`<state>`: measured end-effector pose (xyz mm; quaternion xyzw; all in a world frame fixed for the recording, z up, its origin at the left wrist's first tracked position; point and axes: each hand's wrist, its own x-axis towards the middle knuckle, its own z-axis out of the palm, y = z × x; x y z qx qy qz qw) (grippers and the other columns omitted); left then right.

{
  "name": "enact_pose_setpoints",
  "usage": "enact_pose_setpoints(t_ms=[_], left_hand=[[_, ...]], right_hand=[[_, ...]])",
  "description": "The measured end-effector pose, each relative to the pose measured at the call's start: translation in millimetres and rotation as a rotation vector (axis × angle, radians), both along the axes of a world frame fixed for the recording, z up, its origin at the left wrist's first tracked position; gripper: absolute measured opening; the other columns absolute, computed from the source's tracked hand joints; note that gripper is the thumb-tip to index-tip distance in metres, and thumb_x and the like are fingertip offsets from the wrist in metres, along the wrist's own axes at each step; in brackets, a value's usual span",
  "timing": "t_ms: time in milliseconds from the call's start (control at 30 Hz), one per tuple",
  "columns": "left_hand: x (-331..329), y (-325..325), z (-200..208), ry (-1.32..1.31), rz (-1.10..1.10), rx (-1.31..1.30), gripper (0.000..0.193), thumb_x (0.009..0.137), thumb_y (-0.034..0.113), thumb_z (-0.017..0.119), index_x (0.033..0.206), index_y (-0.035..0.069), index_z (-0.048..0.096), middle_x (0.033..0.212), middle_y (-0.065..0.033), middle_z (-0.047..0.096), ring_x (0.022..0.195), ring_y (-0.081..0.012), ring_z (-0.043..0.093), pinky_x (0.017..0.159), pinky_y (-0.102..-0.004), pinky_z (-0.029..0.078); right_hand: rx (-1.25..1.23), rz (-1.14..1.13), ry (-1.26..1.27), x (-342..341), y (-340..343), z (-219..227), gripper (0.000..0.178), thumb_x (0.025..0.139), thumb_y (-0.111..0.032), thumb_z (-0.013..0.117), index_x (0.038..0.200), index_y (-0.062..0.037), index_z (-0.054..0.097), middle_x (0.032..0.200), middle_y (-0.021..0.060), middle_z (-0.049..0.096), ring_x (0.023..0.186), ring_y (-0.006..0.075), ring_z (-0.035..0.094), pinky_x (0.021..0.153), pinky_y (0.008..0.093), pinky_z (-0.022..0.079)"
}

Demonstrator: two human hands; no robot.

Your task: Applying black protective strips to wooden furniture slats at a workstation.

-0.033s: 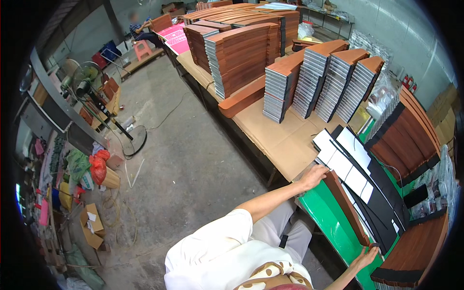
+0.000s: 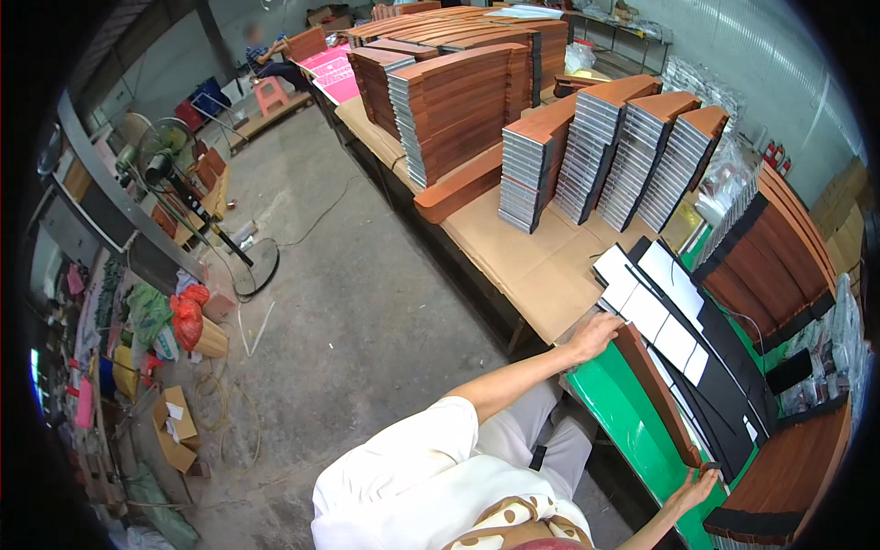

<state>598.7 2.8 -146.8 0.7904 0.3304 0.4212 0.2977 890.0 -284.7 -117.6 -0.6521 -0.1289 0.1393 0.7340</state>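
Note:
A long, slightly curved brown wood-look panel (image 2: 656, 392) stands on its narrow edge above the green tabletop (image 2: 610, 403). My left hand (image 2: 596, 336) is closed on its far end, with the fingers bent over the edge. At the near end, my right hand (image 2: 693, 491) pinches the panel between thumb and fingers. Just beyond the panel lie white sheets (image 2: 642, 310) and black strips (image 2: 733, 403), partly overlapping. The panel's far side is hidden from me.
Stacks of brown panels with silvery ends (image 2: 524, 174) stand on the cardboard-covered table (image 2: 522, 275). More brown stacks (image 2: 770, 266) and plastic-wrapped pieces (image 2: 825, 362) line the right side. A floor fan (image 2: 165, 165) stands left; a person (image 2: 266, 60) sits far off.

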Motion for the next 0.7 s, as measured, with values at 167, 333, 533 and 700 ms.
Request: enact_pose_setpoints(t_ms=[167, 333, 533, 700], left_hand=[[-5.2, -4.7, 9.6, 0.158, -0.048, -0.085, 0.041, 0.080, 0.004, 0.056, 0.119, 0.002, 0.048, 0.108, -0.0206, 0.054, 0.101, -0.0377, 0.051, 0.086, -0.0422, 0.043], [-6.4, -16.2, 33.1, 0.309, -0.084, -0.188, 0.049, 0.083, 0.009, 0.054, 0.128, 0.001, 0.038, 0.116, -0.0239, 0.050, 0.109, -0.0399, 0.046, 0.093, -0.0442, 0.038], [-7.9, -22.9, 18.1, 0.234, -0.062, -0.096, 0.052, 0.082, 0.008, 0.055, 0.129, -0.002, 0.035, 0.117, -0.0247, 0.048, 0.112, -0.0402, 0.043, 0.095, -0.0427, 0.036], [-19.2, -67.6, 56.0, -0.111, 0.235, 0.108, 0.038, 0.081, 0.006, 0.056, 0.118, -0.001, 0.049, 0.109, -0.0190, 0.053, 0.105, -0.0331, 0.051, 0.089, -0.0386, 0.041]], right_hand=[[-0.073, -0.039, 0.001, 9.8, -9.2, -0.5, 0.034, 0.095, -0.026, 0.045, 0.120, -0.0022, 0.047, 0.104, 0.0094, 0.051, 0.099, 0.0184, 0.048, 0.092, 0.0396, 0.038], [-0.086, -0.102, -0.046, 13.3, -9.5, 9.0, 0.036, 0.095, -0.023, 0.045, 0.122, 0.0011, 0.045, 0.104, 0.0101, 0.052, 0.094, 0.0166, 0.051, 0.089, 0.0319, 0.043], [-0.094, -0.040, -0.169, -0.1, 1.0, 19.1, 0.034, 0.095, -0.020, 0.047, 0.121, 0.0019, 0.049, 0.104, 0.0089, 0.055, 0.092, 0.0153, 0.053, 0.085, 0.0274, 0.044], [-0.304, 0.069, -0.634, -48.8, 5.6, 37.7, 0.025, 0.092, -0.011, 0.049, 0.111, 0.0041, 0.055, 0.096, 0.0118, 0.060, 0.085, 0.0184, 0.057, 0.081, 0.0309, 0.045]])
